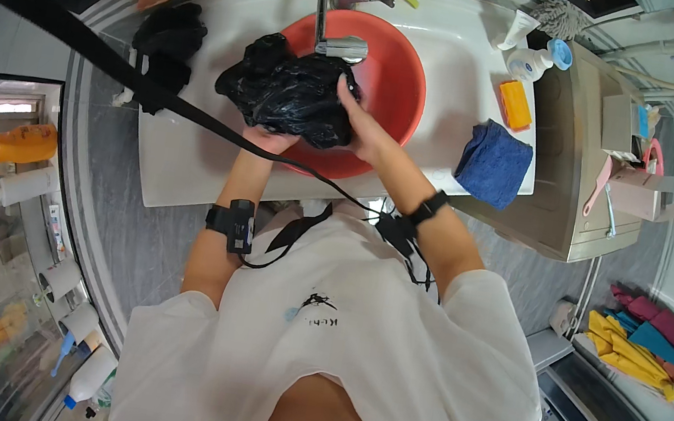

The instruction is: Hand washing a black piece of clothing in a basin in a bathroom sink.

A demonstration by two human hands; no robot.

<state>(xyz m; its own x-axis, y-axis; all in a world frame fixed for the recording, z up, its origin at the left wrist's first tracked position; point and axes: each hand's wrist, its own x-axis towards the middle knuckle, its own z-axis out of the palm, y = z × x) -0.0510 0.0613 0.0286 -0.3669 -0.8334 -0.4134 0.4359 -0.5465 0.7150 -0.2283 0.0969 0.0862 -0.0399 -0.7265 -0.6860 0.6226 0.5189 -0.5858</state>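
Observation:
Between my hands, over the red basin (pixel 407 90), is a crumpled, shiny black plastic bag (pixel 293 95). Whether anything is inside it cannot be seen. My left hand (pixel 271 140) supports the bag from its near side, with the fingers hidden beneath it. On the right side, my right hand (pixel 358 127) grips the bag, thumb over the top and fingers underneath. The basin stands in a white sink (pixel 454 71). Just beyond the bag, a chrome faucet (pixel 341 37) reaches over the basin; no running water shows.
Dark cloth (pixel 170 46) hangs over the sink's left edge. On the right lie a folded blue towel (pixel 494 163) and an orange sponge-like block (pixel 515 105), near a white pump bottle (pixel 535 61). A black strap (pixel 195 113) crosses the view.

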